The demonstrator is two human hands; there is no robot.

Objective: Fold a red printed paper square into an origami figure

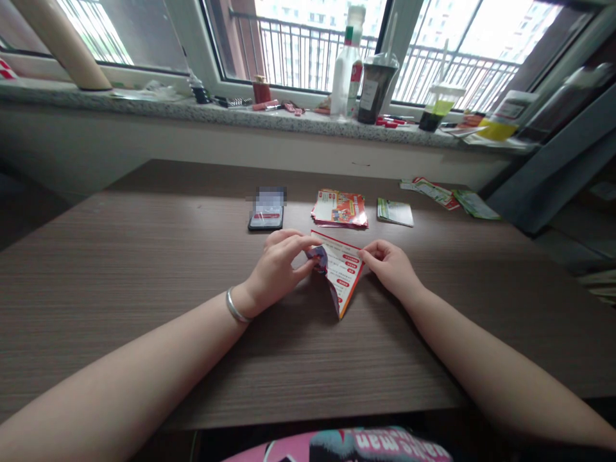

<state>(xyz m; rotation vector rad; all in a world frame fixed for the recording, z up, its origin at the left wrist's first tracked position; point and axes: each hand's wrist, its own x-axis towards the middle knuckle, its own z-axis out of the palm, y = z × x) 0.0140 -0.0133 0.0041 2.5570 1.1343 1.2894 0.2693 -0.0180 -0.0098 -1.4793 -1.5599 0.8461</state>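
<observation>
Between my two hands is a printed paper leaflet (pixel 345 264), folded so that a pointed corner faces me. It carries red and white print and an orange-red edge. My left hand (pixel 283 262) pinches a curled purple part of it at the left side. With thumb and index finger, my right hand (pixel 389 263) grips the leaflet's upper right corner. A phone (pixel 267 212) with a lit screen lies beyond my left hand. Behind the leaflet sits a stack of red and orange leaflets (pixel 339 208). To its right is a smaller stack of green and white cards (pixel 395 212).
Several green and red paper slips (pixel 450 197) lie at the table's far right. Along the windowsill (pixel 231 117) stand a clear bottle (pixel 341 83), a dark lidded cup (pixel 374 90), a red bottle (pixel 261 91) and a cup with green liquid (pixel 437 106). The brown table (pixel 144 269) spreads around my arms.
</observation>
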